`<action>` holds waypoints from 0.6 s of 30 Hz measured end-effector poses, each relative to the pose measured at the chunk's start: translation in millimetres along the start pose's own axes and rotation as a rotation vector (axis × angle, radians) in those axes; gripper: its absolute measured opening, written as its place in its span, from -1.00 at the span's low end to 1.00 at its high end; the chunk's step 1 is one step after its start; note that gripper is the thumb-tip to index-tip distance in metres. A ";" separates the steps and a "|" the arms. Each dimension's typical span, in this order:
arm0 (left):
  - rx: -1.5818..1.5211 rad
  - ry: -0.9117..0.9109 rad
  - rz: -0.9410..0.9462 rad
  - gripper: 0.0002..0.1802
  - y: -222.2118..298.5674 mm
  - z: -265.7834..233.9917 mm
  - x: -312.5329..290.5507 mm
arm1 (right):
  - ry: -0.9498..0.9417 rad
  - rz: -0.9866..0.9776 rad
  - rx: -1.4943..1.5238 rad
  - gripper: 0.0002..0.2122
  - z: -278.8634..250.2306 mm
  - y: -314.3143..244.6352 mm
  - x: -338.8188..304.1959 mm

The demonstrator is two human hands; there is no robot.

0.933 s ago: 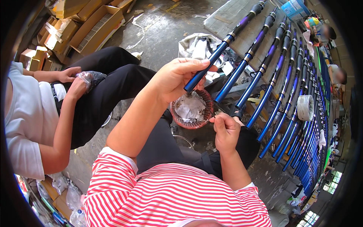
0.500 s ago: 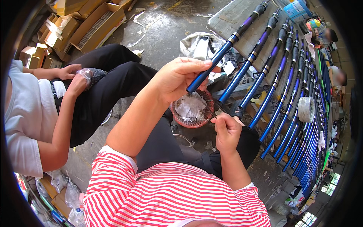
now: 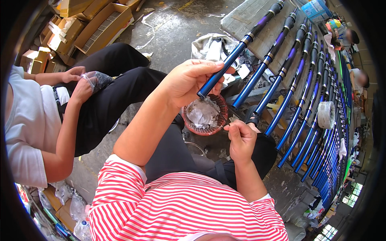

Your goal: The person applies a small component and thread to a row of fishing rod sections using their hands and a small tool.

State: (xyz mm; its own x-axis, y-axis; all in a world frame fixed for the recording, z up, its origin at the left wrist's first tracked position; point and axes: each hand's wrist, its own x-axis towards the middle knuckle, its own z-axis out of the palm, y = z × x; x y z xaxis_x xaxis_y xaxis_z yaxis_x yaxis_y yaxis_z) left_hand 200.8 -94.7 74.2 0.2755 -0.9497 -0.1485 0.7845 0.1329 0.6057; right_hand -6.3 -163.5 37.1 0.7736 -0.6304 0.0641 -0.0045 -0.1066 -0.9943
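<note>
My left hand is closed round the lower end of a blue fishing rod, thumb on top, the rod slanting up to the right. To the right, my right hand is closed, thumb against bent forefinger. A thin dark tip shows at its fingertips, too small to name. Beneath and between my hands stands a red plastic basket holding crumpled whitish scraps. More blue fishing rods lie side by side to the right, their upper parts on a grey board.
At left sits a co-worker in a white shirt, both hands on a clear plastic bag. Cardboard boxes fill the upper left. A tape roll rests on the rods; a blue bucket stands beyond. Whitish cloth lies ahead.
The held rod and my left hand have shifted very slightly to the left. The co-worker's hands have moved a little on the plastic bag. My right hand looks nearly unchanged.
</note>
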 end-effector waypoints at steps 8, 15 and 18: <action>-0.028 0.004 -0.022 -0.66 0.0 0.4 2.0 | 0.000 0.008 -0.021 -0.83 -1.4 -0.5 0.2; -0.018 0.019 -0.018 -0.64 2.0 2.8 -0.3 | 0.024 0.004 0.030 -0.85 -0.2 1.3 -1.5; -0.002 -0.028 -0.020 -0.60 1.1 0.4 0.8 | 0.002 -0.001 -0.018 -0.84 -1.1 1.6 -0.1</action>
State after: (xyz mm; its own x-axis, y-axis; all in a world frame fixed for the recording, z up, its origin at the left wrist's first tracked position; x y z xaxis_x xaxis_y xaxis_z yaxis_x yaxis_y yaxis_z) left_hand 201.7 -95.5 75.0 0.2442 -0.9598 -0.1382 0.7909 0.1147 0.6011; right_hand -7.1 -164.4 35.6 0.7726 -0.6316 0.0648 -0.0154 -0.1206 -0.9926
